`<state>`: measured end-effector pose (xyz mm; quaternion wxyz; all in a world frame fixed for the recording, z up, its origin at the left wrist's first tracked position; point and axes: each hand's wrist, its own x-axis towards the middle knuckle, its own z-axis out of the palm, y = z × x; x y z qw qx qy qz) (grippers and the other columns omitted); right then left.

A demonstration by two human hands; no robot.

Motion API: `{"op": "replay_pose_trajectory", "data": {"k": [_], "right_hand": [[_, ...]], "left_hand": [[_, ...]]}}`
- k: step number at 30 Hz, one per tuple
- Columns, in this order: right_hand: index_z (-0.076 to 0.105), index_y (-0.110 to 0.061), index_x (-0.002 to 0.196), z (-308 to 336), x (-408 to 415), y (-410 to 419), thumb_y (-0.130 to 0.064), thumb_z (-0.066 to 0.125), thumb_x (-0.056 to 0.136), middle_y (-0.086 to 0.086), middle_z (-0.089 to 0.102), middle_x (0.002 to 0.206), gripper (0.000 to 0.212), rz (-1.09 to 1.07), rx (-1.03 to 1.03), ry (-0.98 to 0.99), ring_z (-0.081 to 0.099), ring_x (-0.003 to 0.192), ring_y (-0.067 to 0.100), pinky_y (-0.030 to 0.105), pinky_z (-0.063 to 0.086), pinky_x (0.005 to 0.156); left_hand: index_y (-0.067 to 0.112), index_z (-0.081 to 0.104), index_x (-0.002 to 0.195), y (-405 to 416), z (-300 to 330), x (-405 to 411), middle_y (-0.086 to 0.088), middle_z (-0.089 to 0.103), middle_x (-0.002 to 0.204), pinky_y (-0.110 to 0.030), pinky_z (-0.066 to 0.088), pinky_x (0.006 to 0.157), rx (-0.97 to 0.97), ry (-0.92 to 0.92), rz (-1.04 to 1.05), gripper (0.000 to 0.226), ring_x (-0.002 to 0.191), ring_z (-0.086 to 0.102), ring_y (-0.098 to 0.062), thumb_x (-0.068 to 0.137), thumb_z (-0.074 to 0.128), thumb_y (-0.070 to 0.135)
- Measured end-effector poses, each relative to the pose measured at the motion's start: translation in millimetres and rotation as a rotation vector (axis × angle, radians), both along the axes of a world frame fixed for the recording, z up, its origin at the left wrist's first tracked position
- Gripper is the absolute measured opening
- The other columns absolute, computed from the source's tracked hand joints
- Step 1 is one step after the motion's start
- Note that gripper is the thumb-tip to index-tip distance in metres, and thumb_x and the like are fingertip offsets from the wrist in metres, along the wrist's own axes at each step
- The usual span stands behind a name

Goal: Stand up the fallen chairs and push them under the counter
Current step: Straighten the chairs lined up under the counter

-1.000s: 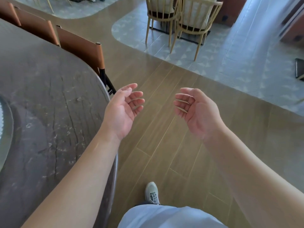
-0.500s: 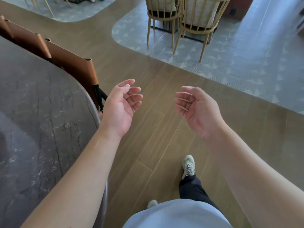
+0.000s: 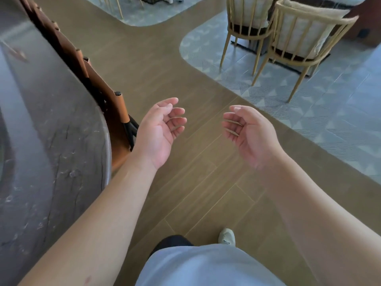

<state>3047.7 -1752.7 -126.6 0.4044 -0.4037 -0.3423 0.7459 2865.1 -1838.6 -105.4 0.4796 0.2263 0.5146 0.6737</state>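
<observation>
Head view shows the nearest brown chair standing upright at the left, its back tucked against the rounded edge of the dark stone counter. It lies left of the left hand, just beside the wrist, so this hand is the nearer one; the right hand is well apart from it. The chair back runs along the counter edge, away from the person. It looks like tan leather on a black frame. Both hands hang in the air with fingers loosely curled, holding nothing. No fallen chair is visible here.
</observation>
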Motion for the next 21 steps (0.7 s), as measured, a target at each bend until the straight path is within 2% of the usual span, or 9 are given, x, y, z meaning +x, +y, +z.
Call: {"op": "replay_pose_trajectory", "data": {"k": [11, 21], "right_hand": [[0.071, -0.018, 0.089, -11.6, -79.4, 94.7, -0.020, 0.063, 0.086, 0.007, 0.069, 0.090, 0.009, 0.208, -0.039, -0.013, 0.066, 0.075, 0.020, 0.031, 0.052, 0.064], [0.072, -0.019, 0.088, -8.5, -217.6, 194.5, -0.024, 0.065, 0.080, 0.006, 0.070, 0.089, 0.012, 0.288, 0.018, -0.087, 0.067, 0.075, 0.020, 0.030, 0.053, 0.061]], "left_hand": [[0.019, 0.067, 0.113, 50.0, -18.1, -69.1, 0.001, 0.070, 0.091, -0.028, 0.053, 0.074, -0.024, -0.031, 0.234, 0.025, 0.081, 0.066, -0.015, 0.096, 0.050, 0.023], [0.019, 0.068, 0.113, 137.1, -38.8, -201.3, 0.001, 0.070, 0.090, -0.029, 0.051, 0.075, -0.034, -0.144, 0.376, 0.023, 0.080, 0.066, -0.015, 0.098, 0.052, 0.023]]}}
